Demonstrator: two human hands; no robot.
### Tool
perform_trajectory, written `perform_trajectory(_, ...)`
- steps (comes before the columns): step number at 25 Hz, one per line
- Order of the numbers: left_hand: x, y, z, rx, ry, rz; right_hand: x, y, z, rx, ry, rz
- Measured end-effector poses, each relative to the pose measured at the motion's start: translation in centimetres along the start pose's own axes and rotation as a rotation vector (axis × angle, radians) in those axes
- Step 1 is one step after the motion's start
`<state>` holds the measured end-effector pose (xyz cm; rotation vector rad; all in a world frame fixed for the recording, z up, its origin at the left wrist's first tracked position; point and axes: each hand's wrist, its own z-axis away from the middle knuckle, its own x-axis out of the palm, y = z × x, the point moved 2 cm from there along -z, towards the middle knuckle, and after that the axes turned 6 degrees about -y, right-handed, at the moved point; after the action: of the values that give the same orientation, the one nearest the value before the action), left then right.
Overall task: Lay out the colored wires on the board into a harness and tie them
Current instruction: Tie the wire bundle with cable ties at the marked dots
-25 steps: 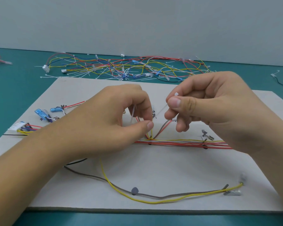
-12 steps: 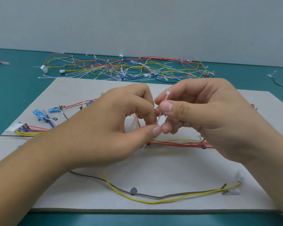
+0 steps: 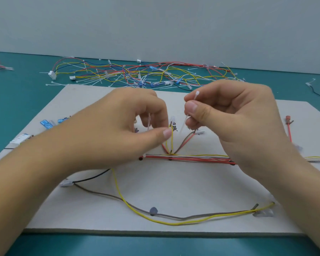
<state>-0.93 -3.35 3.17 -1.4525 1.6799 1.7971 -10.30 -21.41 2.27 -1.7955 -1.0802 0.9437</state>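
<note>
On the grey board (image 3: 174, 183) a bundle of red, white and yellow wires (image 3: 192, 157) runs across the middle. Short yellow and brown branches (image 3: 171, 139) rise from it. My right hand (image 3: 229, 119) pinches a white cable tie (image 3: 185, 121) between thumb and forefinger, with its head sticking up above the fingers. My left hand (image 3: 126, 130) is curled just left of the branches. A white tie strip (image 3: 149, 122) shows between its fingers, and its thumb tip touches the yellow branch. A long yellow wire (image 3: 174, 223) and a grey one loop across the near part of the board.
A tangled pile of finished harnesses and loose ties (image 3: 137, 74) lies on the teal table behind the board. Blue connectors (image 3: 46, 124) and a white plug (image 3: 19, 140) sit at the board's left edge. A red terminal (image 3: 288, 120) is at its right, and a black wire (image 3: 92, 177) near my left wrist.
Half a second ago my two hands touched over the branch point. Now they have drawn apart, and the right hand has carried its tie up and to the right.
</note>
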Motion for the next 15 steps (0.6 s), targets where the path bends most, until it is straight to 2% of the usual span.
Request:
perform_trajectory(8,0.2,-0.2,0.1,-0.138,-0.142,-0.099,-0.2,0.9,-0.4,-0.018,0.068,0.106)
perform_trajectory(15,0.6,0.0,-0.1,-0.126,-0.178,-0.142,0.7,1.8,-0.2,0.056,-0.132,0.224)
